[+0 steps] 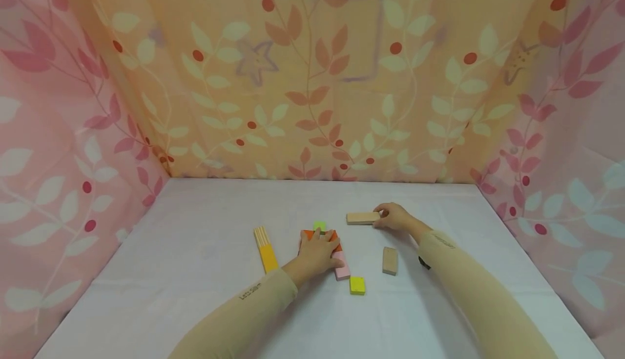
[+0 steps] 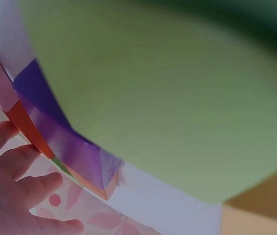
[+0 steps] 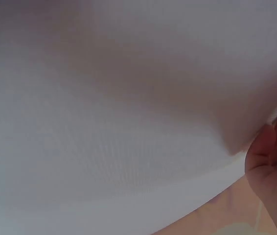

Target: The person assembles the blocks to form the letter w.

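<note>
In the head view, my left hand (image 1: 316, 255) lies with fingers spread over a cluster of coloured blocks. An orange block (image 1: 337, 236) and a pink block (image 1: 343, 269) show around it, with a light green block (image 1: 319, 225) just beyond the fingertips. The left wrist view also shows a purple block (image 2: 62, 147) beside the orange one; the hand covers part of the cluster. Farther right, my right hand (image 1: 394, 217) pinches the right end of a long plain wooden block (image 1: 360, 218) on the table. That block is barely visible in the right wrist view.
A yellow square block (image 1: 357, 286) lies near the pink block's front end. To the right is a short wooden block (image 1: 389, 261). Left of the cluster, several pale sticks (image 1: 261, 235) adjoin a yellow-orange strip (image 1: 268, 258). Patterned curtains (image 1: 312, 131) border the white table (image 1: 195, 294).
</note>
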Action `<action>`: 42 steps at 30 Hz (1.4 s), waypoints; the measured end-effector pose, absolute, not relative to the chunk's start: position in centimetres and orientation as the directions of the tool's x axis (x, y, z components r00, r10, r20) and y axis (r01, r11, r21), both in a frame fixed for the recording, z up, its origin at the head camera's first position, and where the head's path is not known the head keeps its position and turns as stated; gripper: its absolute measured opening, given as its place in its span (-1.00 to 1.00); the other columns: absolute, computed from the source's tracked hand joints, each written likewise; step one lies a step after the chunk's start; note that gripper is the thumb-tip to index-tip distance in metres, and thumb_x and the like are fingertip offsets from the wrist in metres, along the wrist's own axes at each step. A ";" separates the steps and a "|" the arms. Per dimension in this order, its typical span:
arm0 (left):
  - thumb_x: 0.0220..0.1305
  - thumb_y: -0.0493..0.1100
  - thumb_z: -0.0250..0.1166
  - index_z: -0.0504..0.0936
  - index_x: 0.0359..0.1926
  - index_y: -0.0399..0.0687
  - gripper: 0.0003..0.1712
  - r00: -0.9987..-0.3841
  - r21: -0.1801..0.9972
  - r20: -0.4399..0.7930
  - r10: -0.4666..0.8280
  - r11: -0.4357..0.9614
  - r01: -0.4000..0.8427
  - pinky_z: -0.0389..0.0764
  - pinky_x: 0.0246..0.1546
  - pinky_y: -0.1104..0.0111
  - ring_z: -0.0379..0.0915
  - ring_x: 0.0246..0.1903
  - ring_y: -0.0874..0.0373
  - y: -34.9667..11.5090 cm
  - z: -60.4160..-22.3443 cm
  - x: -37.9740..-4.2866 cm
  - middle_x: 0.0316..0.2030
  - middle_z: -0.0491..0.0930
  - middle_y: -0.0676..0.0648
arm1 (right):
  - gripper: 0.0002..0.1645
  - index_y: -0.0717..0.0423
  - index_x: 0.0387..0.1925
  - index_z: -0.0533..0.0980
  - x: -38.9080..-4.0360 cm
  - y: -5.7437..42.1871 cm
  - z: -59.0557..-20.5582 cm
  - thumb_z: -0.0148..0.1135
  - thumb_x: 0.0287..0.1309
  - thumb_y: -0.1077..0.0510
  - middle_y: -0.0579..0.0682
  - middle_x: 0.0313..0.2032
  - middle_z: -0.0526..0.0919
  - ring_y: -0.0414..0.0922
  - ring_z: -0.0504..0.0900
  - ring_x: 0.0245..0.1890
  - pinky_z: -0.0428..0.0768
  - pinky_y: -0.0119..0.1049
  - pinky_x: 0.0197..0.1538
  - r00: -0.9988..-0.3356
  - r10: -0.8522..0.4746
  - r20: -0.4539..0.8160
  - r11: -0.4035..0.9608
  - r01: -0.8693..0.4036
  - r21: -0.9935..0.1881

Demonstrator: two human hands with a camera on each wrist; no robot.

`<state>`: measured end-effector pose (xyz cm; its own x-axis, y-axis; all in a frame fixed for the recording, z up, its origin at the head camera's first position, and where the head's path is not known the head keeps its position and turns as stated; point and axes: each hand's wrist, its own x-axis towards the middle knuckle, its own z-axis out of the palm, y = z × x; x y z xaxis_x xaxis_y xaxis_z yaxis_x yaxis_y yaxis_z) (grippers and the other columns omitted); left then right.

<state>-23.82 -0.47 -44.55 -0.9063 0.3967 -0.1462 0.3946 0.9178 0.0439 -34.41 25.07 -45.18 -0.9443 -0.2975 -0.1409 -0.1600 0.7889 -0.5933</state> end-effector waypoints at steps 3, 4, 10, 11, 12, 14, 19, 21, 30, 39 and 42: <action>0.19 0.35 0.22 0.42 0.36 0.18 -0.23 -0.908 0.047 -0.150 0.392 0.920 0.389 0.07 0.28 -0.22 0.09 0.40 -0.10 -0.4 -44.5 -23.7 0.40 0.27 0.01 | -0.53 0.31 0.04 0.50 -33.7 25.3 -44.6 0.37 0.16 0.14 0.22 -0.11 0.54 0.02 0.48 -0.16 0.52 -0.16 -0.15 -0.951 -0.256 -0.174 0.727 -0.070 -0.683; 0.18 0.35 0.23 0.43 0.36 0.17 -0.23 -0.908 0.049 -0.149 0.392 0.920 0.389 0.08 0.28 -0.22 0.09 0.40 -0.10 -0.4 -44.4 -23.7 0.40 0.28 0.01 | -0.52 0.32 0.06 0.48 -33.4 25.3 -44.5 0.36 0.17 0.16 0.23 -0.09 0.55 0.00 0.50 -0.16 0.54 -0.19 -0.17 -0.954 -0.236 -0.187 0.692 -0.030 -0.721; 0.19 0.34 0.23 0.42 0.36 0.16 -0.23 -0.906 0.042 -0.148 0.396 0.918 0.395 0.08 0.28 -0.22 0.10 0.40 -0.09 -0.4 -44.3 -23.6 0.40 0.27 0.01 | -0.40 0.37 0.30 0.31 -32.5 25.8 -43.5 0.21 0.29 0.27 0.18 -0.06 0.56 -0.14 0.59 -0.24 0.60 -0.21 -0.15 -0.941 -0.238 -0.239 0.444 0.114 -0.889; 0.19 0.34 0.22 0.42 0.36 0.16 -0.23 -0.906 0.040 -0.150 0.396 0.918 0.394 0.08 0.28 -0.22 0.10 0.40 -0.09 -0.4 -44.3 -23.6 0.40 0.27 0.01 | -0.39 0.35 0.33 0.28 -32.4 25.9 -43.4 0.17 0.31 0.27 0.15 -0.06 0.56 -0.14 0.60 -0.24 0.59 -0.20 -0.13 -0.936 -0.249 -0.249 0.419 0.128 -0.899; 0.20 0.33 0.22 0.42 0.36 0.16 -0.23 -0.906 0.040 -0.151 0.395 0.918 0.393 0.07 0.29 -0.21 0.10 0.40 -0.08 -0.4 -44.2 -23.6 0.40 0.27 0.01 | -0.39 0.34 0.36 0.25 -32.4 25.9 -43.2 0.12 0.33 0.28 0.12 -0.06 0.55 -0.14 0.61 -0.23 0.59 -0.18 -0.12 -0.929 -0.263 -0.259 0.401 0.139 -0.906; 0.20 0.32 0.23 0.42 0.36 0.16 -0.24 -0.907 0.044 -0.148 0.394 0.919 0.392 0.08 0.28 -0.22 0.11 0.39 -0.09 -0.5 -44.2 -23.6 0.40 0.28 0.01 | -0.39 0.32 0.38 0.23 -32.3 25.9 -43.1 0.08 0.35 0.28 0.09 -0.09 0.58 -0.10 0.61 -0.22 0.57 -0.17 -0.10 -0.916 -0.289 -0.278 0.387 0.155 -0.909; 0.19 0.32 0.24 0.43 0.35 0.15 -0.24 -0.906 0.042 -0.134 0.402 0.915 0.400 0.10 0.27 -0.22 0.12 0.38 -0.10 -0.6 -44.4 -23.7 0.39 0.29 0.01 | -0.49 0.43 0.20 0.36 -32.0 25.6 -42.7 0.13 0.28 0.26 0.02 -0.25 0.63 -0.06 0.58 -0.24 0.54 -0.13 -0.11 -0.867 -0.391 -0.309 0.470 0.100 -0.877; 0.19 0.32 0.24 0.43 0.35 0.15 -0.24 -0.905 0.042 -0.131 0.405 0.914 0.403 0.10 0.27 -0.22 0.13 0.38 -0.10 -0.6 -44.5 -23.7 0.38 0.30 0.01 | -0.57 0.43 0.08 0.44 -31.7 25.5 -42.6 0.16 0.25 0.24 -0.03 -0.29 0.63 -0.10 0.55 -0.26 0.53 -0.13 -0.12 -0.846 -0.429 -0.317 0.515 0.060 -0.855; 0.19 0.31 0.25 0.43 0.35 0.15 -0.24 -0.905 0.069 -0.133 0.404 0.915 0.398 0.05 0.28 -0.24 0.10 0.39 -0.11 -0.5 -44.7 -24.0 0.40 0.28 0.00 | -0.73 0.36 -0.12 0.56 -30.7 24.8 -42.6 0.23 0.20 0.24 -0.07 -0.37 0.58 -0.14 0.42 -0.35 0.40 -0.27 -0.27 -0.789 -0.509 -0.344 0.624 -0.063 -0.779; 0.18 0.31 0.25 0.43 0.36 0.13 -0.23 -0.903 0.077 -0.137 0.407 0.913 0.400 0.04 0.28 -0.25 0.10 0.39 -0.13 -0.5 -44.7 -23.9 0.40 0.28 -0.02 | -0.86 0.32 -0.25 0.60 -30.2 24.2 -43.8 0.28 0.17 0.29 -0.07 -0.38 0.60 -0.17 0.45 -0.33 0.45 -0.32 -0.17 -0.805 -0.473 -0.359 0.706 -0.102 -0.701; 0.18 0.32 0.25 0.42 0.36 0.14 -0.23 -0.904 0.074 -0.139 0.405 0.914 0.398 0.04 0.28 -0.24 0.10 0.39 -0.13 -0.5 -44.5 -23.8 0.40 0.28 -0.02 | -0.85 0.28 -0.27 0.59 -30.0 23.9 -44.1 0.33 0.13 0.27 -0.08 -0.42 0.56 -0.18 0.44 -0.37 0.43 -0.34 -0.24 -0.810 -0.464 -0.357 0.712 -0.102 -0.694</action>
